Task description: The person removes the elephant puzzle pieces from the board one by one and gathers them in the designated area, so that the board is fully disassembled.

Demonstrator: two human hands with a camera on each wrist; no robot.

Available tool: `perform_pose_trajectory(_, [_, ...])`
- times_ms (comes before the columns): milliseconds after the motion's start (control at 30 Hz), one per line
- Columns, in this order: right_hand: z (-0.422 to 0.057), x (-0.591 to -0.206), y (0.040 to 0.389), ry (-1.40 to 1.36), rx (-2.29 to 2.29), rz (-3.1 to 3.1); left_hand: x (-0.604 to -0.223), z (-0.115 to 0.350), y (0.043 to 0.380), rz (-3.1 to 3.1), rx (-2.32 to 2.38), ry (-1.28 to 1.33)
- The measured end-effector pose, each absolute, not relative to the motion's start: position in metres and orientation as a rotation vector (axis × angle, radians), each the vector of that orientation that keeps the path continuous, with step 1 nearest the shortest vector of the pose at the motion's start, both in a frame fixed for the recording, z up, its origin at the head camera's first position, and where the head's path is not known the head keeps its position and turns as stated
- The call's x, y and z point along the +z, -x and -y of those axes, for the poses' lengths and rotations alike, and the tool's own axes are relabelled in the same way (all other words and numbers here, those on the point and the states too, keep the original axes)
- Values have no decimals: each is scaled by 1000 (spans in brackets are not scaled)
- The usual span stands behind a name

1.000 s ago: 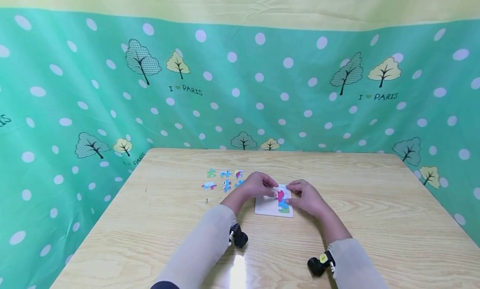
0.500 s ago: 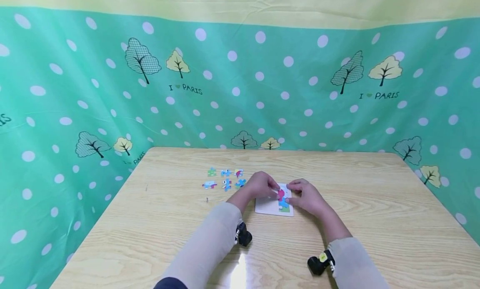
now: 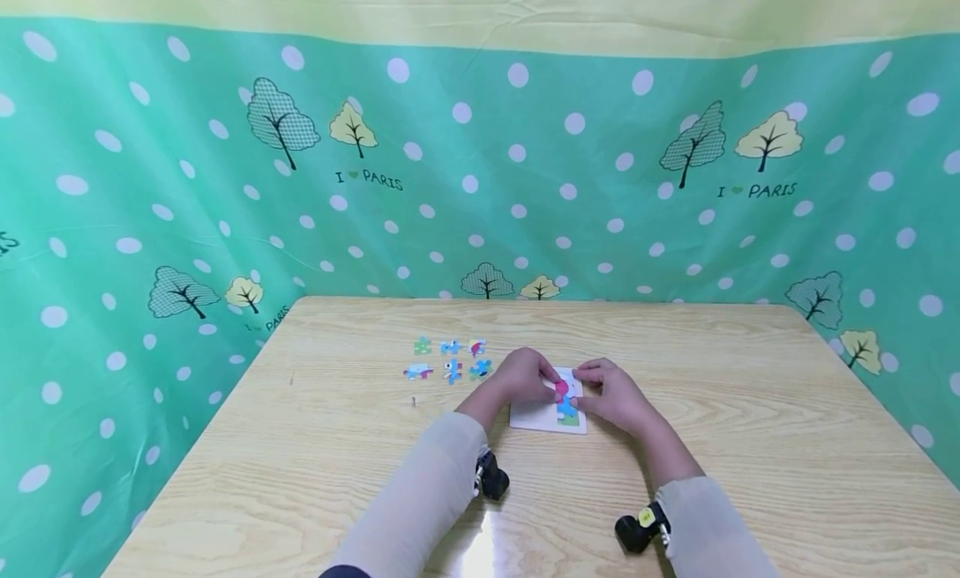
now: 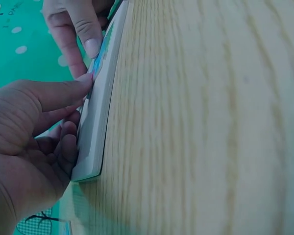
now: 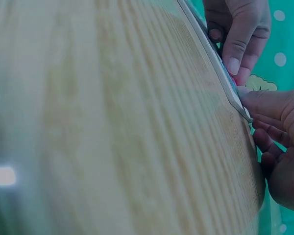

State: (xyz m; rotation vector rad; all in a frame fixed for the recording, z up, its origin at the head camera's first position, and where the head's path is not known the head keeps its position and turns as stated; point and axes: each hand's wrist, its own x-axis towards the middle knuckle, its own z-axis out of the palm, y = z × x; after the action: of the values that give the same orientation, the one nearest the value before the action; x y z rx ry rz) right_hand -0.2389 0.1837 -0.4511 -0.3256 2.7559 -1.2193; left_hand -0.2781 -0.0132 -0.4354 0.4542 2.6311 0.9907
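Note:
A white puzzle board (image 3: 531, 418) lies flat on the table, its right-hand column filled with colourful jigsaw pieces (image 3: 567, 411). At its upper middle, my left hand (image 3: 525, 376) pinches a jigsaw piece with red on it (image 3: 562, 386) between thumb and fingers, low against the board. My right hand (image 3: 617, 396) grips the board's right side, thumb over the fitted pieces and fingers at the far edge. Both hands meet close together over the board (image 4: 90, 142) in the left wrist view. The pinched piece is mostly hidden by the fingertips there.
Several loose jigsaw pieces (image 3: 452, 370) lie in two rows left of the board. A tiny grey object (image 3: 413, 401) sits below them. The wooden table (image 3: 337, 478) ends at a green dotted curtain (image 3: 420, 228) behind.
My left hand has shifted slightly right and brought the red-marked piece down against the fitted column. The right hand has stayed on the board's right side.

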Motion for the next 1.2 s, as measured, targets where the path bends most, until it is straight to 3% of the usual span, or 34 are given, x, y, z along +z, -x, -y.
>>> perform_pose_trajectory(1200, [-183, -450, 237, 312, -1242, -2745, -437, 12, 279, -2595, 1129, -441])
